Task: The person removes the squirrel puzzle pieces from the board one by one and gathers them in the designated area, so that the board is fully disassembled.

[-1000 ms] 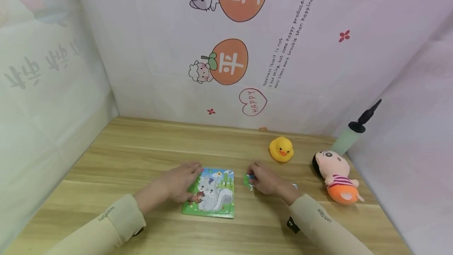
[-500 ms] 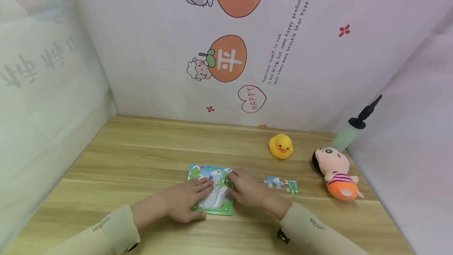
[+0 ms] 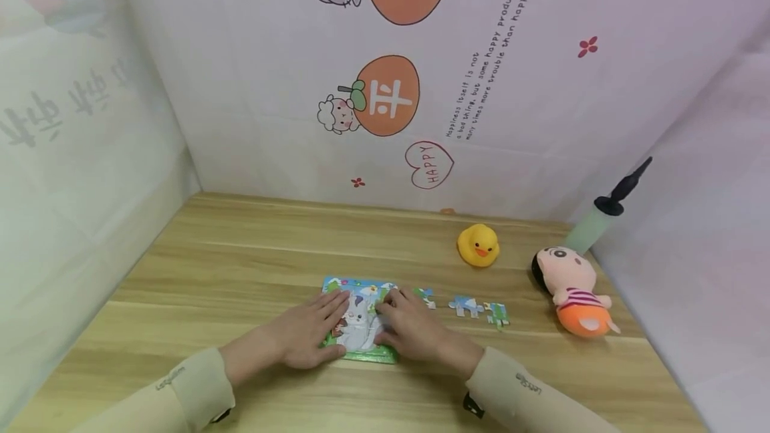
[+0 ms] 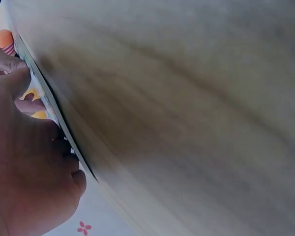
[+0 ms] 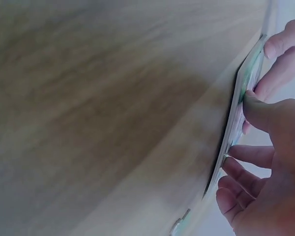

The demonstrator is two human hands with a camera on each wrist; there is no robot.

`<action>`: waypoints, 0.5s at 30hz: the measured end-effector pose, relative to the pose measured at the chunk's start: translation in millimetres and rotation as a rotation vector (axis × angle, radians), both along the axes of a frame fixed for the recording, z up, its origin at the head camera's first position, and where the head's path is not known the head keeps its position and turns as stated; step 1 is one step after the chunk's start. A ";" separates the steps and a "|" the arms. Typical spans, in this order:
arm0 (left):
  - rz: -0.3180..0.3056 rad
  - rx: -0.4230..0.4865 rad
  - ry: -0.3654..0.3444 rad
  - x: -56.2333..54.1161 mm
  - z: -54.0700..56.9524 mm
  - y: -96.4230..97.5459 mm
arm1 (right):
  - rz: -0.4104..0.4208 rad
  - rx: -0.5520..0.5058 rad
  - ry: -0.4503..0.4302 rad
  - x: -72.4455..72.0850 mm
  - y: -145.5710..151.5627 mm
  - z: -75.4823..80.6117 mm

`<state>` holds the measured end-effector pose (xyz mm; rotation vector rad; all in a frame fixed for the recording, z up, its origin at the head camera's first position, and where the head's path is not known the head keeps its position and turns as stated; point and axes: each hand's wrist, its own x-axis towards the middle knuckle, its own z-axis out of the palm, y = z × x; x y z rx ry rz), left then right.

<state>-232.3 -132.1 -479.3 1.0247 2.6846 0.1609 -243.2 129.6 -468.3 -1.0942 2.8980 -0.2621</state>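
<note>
A small jigsaw puzzle with a grey squirrel picture lies in its board on the wooden table. My left hand rests along its left side, fingers straight and spread over the picture, thumb near the lower edge. From the right, my right hand touches the picture with fingertips and thumb and covers the right part of it. In the right wrist view, the thumb of my right hand lies on the board's top face, the bent fingertips at its side edge.
Loose puzzle pieces lie right of the board: one beside my right hand, another and a third farther right. Behind them sits a yellow rubber duck. A plush doll and a green hand pump are at the right edge.
My right hand has moved left from the loose pieces onto the puzzle's right side, uncovering the pieces. The left hand slid across the picture, then back to its left side.
</note>
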 end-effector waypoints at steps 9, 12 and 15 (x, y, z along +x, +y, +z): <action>0.004 -0.039 0.004 -1.7 1.8 0.7 | -0.029 -0.035 -0.040 -2.9 -3.1 -2.6; 0.006 -0.047 -0.001 -1.8 3.4 1.3 | -0.035 -0.045 -0.059 -4.5 -3.5 -3.6; 0.006 -0.051 -0.002 -1.9 4.7 2.1 | -0.048 -0.055 -0.081 -6.3 -4.0 -4.1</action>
